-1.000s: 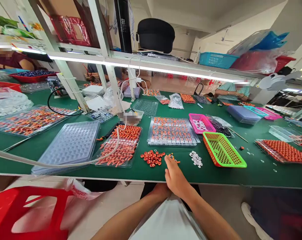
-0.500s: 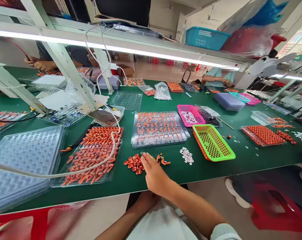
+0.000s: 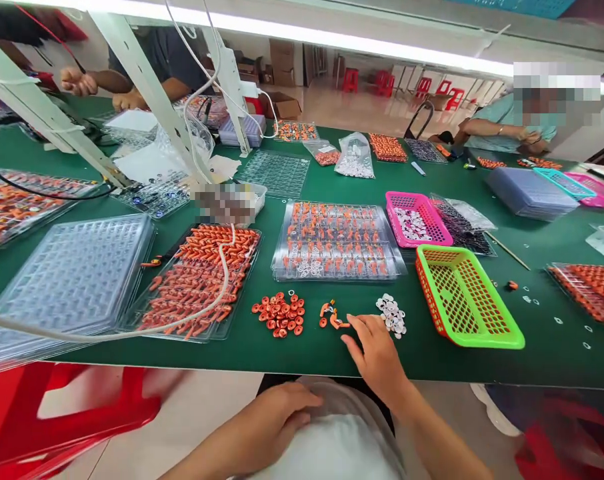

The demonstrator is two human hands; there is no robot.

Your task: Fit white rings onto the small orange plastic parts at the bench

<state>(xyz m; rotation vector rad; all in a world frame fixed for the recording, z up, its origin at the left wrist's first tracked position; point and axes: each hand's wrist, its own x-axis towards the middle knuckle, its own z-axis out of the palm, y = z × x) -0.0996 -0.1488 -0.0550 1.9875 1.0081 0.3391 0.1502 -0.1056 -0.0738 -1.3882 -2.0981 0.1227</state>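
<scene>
My right hand (image 3: 375, 353) is over the bench, thumb and forefinger apart at the end of a small curved orange part (image 3: 336, 320). Several such pieces lie together there, some with black and yellow bits. To their left is a loose pile of round orange caps (image 3: 281, 315). White flat rings or discs (image 3: 392, 315) lie in a pile just beyond my right fingers. My left hand (image 3: 287, 413) rests on my lap below the bench edge, fingers loosely bent and apart, with nothing visible in it.
A clear tray of orange parts (image 3: 339, 240) lies ahead. On the left are another tray of orange pieces (image 3: 195, 287), a white cable across it, and stacked clear trays (image 3: 77, 273). Green (image 3: 487, 337) and pink (image 3: 419, 233) baskets stand right. Co-workers sit across the bench.
My right hand has moved right from the orange caps to the curved orange parts. My left hand shows more fully on my lap. The camera view has shifted, with the bench appearing closer.
</scene>
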